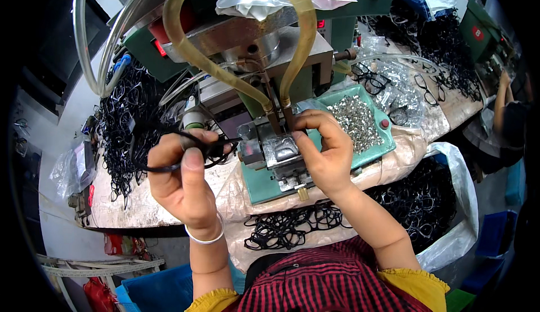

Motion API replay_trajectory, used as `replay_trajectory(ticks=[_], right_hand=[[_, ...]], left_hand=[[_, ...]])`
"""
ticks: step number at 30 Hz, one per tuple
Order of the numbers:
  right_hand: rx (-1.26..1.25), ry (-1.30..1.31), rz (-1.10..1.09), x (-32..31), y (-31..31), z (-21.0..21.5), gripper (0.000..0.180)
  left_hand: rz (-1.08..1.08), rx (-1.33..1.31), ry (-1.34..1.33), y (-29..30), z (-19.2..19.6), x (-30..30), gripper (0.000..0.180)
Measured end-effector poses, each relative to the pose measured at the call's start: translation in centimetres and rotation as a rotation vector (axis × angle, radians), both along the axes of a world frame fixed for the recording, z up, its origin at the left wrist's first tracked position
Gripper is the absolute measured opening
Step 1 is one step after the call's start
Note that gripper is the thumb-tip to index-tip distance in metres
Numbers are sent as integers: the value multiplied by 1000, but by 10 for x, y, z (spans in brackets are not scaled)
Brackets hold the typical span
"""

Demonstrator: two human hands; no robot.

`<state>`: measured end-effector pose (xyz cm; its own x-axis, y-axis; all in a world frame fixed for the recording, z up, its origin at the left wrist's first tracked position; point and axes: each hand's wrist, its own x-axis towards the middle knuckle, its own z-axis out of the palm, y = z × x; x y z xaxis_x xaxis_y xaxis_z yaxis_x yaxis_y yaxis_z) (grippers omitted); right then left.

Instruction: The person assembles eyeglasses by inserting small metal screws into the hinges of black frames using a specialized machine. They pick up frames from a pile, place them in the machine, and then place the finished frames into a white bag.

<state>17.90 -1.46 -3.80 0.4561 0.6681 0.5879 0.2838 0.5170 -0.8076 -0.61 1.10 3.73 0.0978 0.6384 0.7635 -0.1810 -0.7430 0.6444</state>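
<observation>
My left hand is closed around a black plastic eyeglass frame, thumb on top, just left of the metal jig. Over at the jig, my right hand has thumb and forefinger brought together beside the upright metal prongs of the bench machine. Whatever lies between those fingertips is too small or hidden to tell. A green tray of small silvery metal parts stands right behind my right hand.
Yellowed hoses loop down to the prongs. Black eyeglass frames lie in a heap at the left, in a row along the front edge, and in a white sack at the right. Another person's arm shows at far right.
</observation>
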Motion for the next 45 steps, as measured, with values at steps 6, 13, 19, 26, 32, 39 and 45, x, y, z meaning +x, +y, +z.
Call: replay_trajectory(ticks=[6, 13, 19, 26, 32, 39, 45], right_hand=[[-55, -1, 174, 5, -2, 8, 51], [-64, -20, 213, 6, -2, 16, 59], [-212, 501, 364, -3, -15, 37, 52], [-143, 392, 242, -6, -16, 14, 37], [-180, 232, 181, 10, -19, 4, 14], [-122, 473, 232, -15, -8, 2, 47], [-118, 825, 350, -30, -13, 12, 52]], left_hand=[[112, 132, 58, -16, -11, -14, 13], [26, 48, -16, 4, 2, -9, 13], [16, 22, -10, 6, 4, -6, 13], [2, 1, -27, 0, 2, -6, 12], [83, -120, -62, -20, -33, -26, 11], [-13, 35, -66, -22, -1, -13, 17], [-37, -19, -78, 8, 7, -8, 13]])
